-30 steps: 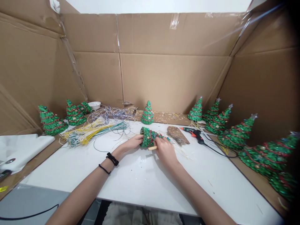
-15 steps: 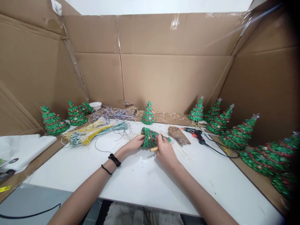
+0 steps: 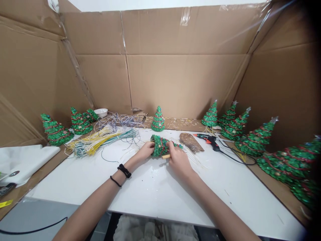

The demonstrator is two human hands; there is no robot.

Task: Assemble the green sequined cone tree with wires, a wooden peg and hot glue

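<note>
Both hands hold a green sequin-covered cone tree (image 3: 159, 146) on its side, its wide end to the left and its tip to the right. My left hand (image 3: 145, 150) grips the wide end, with black bands on that wrist. My right hand (image 3: 178, 160) wraps the middle and tip, above a wooden dowel (image 3: 166, 156) that sticks out below the tree. Pale loose strands lie on the white table (image 3: 75, 184) near my right hand. A brown bark-like piece (image 3: 191, 142) rests just beyond my right hand.
A black and orange hot glue gun (image 3: 208, 140) lies right of the brown piece, its cord trailing. Bundled yellow and green wires (image 3: 100, 145) lie left. Several finished trees (image 3: 158, 121) stand along the back and sides, with a white bowl (image 3: 101, 112) and cardboard walls (image 3: 183, 80) behind.
Both hands stay on the tree, and the dowel end has shifted slightly right. The whole scene sits a little higher in the view.
</note>
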